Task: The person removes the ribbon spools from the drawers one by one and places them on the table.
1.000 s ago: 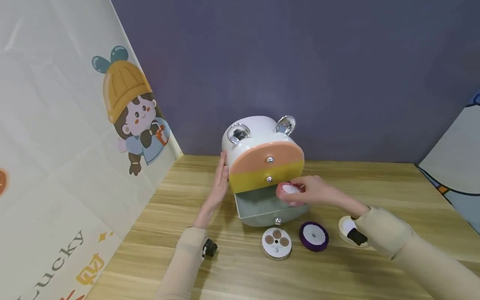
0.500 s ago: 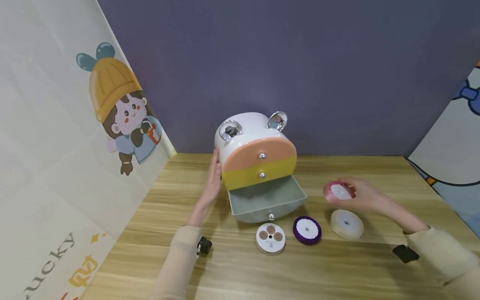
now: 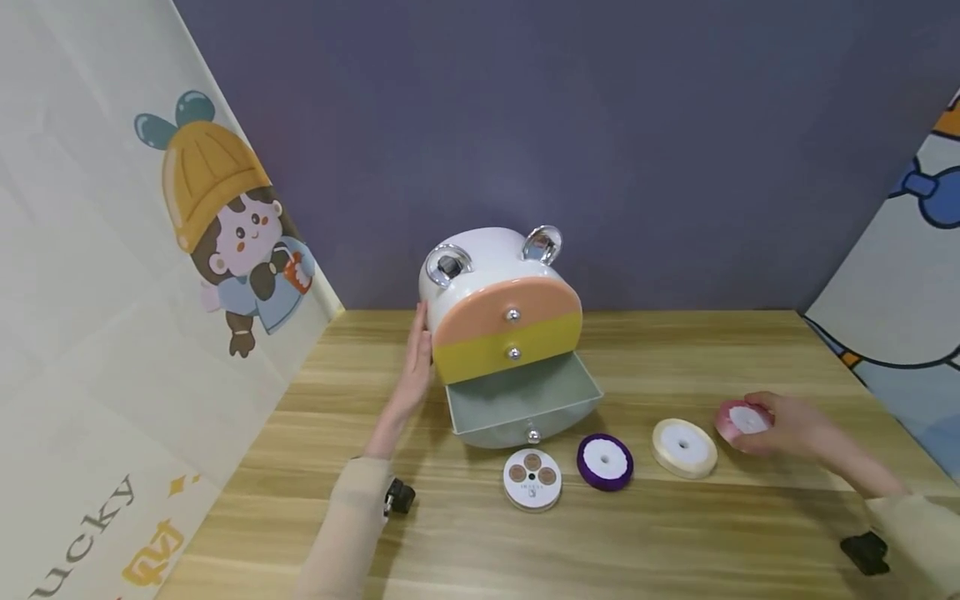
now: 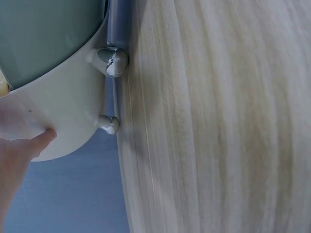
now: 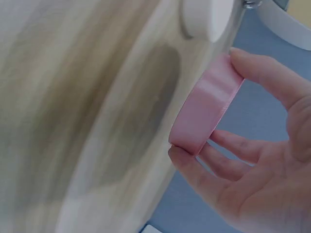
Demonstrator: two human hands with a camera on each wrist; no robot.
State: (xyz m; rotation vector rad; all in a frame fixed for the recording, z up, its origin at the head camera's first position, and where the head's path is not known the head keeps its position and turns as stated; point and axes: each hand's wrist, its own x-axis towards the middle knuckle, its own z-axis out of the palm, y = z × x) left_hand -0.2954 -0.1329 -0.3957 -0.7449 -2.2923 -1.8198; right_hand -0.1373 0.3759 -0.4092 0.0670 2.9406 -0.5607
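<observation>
My right hand grips a roll of pink ribbon by its edge, thumb on one side and fingers on the other. In the right wrist view the pink ribbon hangs close over the table, its shadow beside it. My left hand lies with straight fingers against the left side of a white drawer box with silver ears. The box has an orange drawer and a yellow drawer, both pushed in. Its grey-green bottom drawer is pulled out, with nothing in it.
In front of the box, a white spool with brown circles, a purple ribbon roll and a cream ribbon roll lie in a row on the wooden table. A dark wall rises behind.
My right hand has carried the pink ribbon from over the open drawer rightward, past the cream roll, and lower toward the table. The left hand stays against the box.
</observation>
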